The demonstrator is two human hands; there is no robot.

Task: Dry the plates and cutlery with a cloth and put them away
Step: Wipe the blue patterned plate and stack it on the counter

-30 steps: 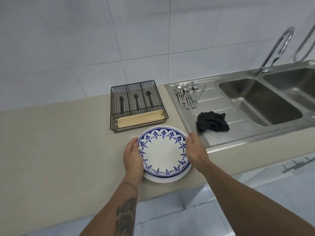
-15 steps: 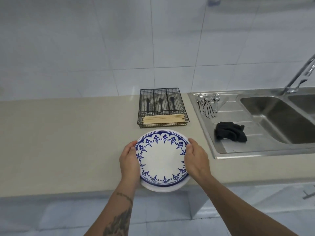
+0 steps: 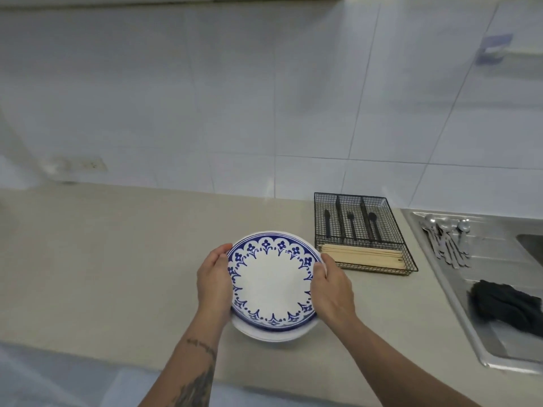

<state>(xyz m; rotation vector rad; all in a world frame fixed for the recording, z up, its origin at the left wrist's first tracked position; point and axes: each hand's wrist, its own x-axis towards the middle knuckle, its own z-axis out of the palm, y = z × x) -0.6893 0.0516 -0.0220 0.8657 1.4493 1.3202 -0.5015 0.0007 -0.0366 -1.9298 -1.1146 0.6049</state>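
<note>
Seemingly mid-carry, in the head view the stack of plates [image 3: 271, 284] sat between both hands above the near part of the desk [image 3: 117, 259], just left of the wire cutlery tray [image 3: 364, 233]. The left hand [image 3: 214, 284] was curled round the left rim and the right hand [image 3: 332, 292] round the right rim, so each grip was clamped on the stack. A plain white plate showed under the blue-patterned top one.

To do this step well, I judged the hands should stay opposite each other and level, with the fingers well under the lowest plate, since a glazed stack could slide if tilted. It should be set down flat where it is to be stored, clear of the tray's edge.

The spoons [image 3: 446, 239] lay in a heap on the sink's draining board [image 3: 482, 289], with the dark cloth [image 3: 508, 306] nearer on it, both well apart from the hands; they looked not yet dealt with.

Whether the stack touched the desk or hung just above it could not be told. The fingers beneath were hidden, as was the number of plates. The cloth was cut off at the right edge, the sink basin barely showed, and no cupboard or shelf for the plates was in sight.
</note>
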